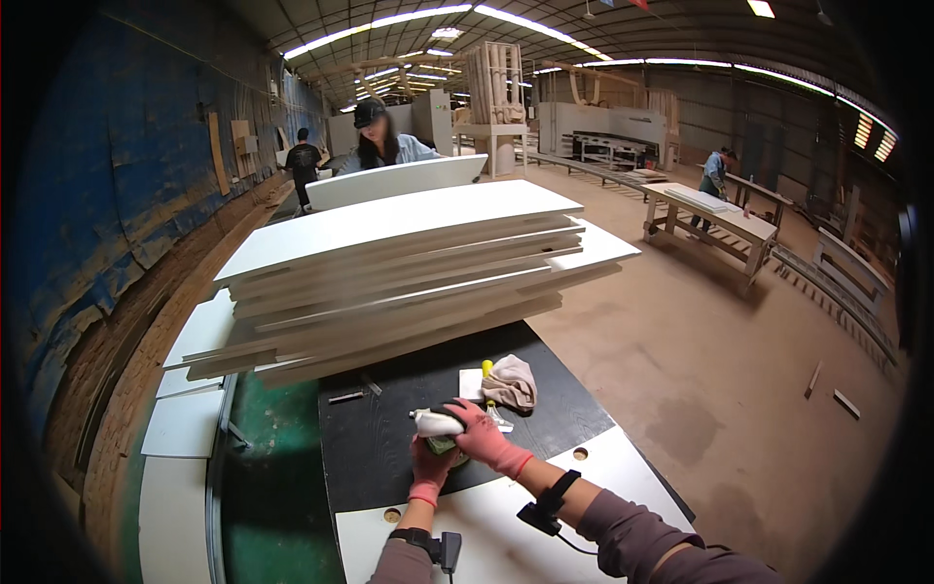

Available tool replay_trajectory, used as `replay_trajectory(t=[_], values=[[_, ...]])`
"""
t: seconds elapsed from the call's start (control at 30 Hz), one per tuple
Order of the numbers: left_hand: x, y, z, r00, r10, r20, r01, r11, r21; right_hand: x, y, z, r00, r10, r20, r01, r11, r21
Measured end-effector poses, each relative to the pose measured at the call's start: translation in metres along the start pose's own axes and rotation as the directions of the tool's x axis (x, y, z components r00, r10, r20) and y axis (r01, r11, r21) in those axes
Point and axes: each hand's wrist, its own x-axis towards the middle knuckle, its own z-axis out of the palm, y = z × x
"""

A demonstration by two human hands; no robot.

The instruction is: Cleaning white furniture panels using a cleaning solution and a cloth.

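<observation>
Both my hands, in pink gloves, meet over the black board (389, 448). My right hand (484, 438) is closed over a white rounded object with a dark part (438, 423); its exact kind is unclear. Just beneath, my left hand (429, 470) is closed against a small greenish piece (441, 445) under that object. Which of the two it grips is partly hidden. Close ahead of my hands lie a crumpled pale cloth (513, 383), a white card (470, 385) and a yellow-handled tool (487, 369). Small thin metal pieces (346, 397) rest to the left.
Ahead stands a tall, uneven stack of white panels (409, 229). Behind it a person (384, 146) handles another white panel (399, 181). A white board (506, 530) with round holes lies nearest me. Another person works by a wooden table (720, 216) at far right.
</observation>
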Motion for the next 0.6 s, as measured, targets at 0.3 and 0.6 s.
replay_trajectory(t=[0.3, 0.6], values=[[-0.02, 0.031, -0.027, 0.949, -0.314, -0.004, 0.308, 0.932, -0.194, -0.116, 0.027, -0.096, 0.743, 0.664, -0.077, -0.296, 0.43, 0.853], [-0.03, 0.101, -0.068, 0.97, -0.052, 0.237, 0.078, 0.992, -0.102, -0.308, -0.093, -0.019, 0.931, -0.086, 0.354, 0.105, 0.994, -0.036]])
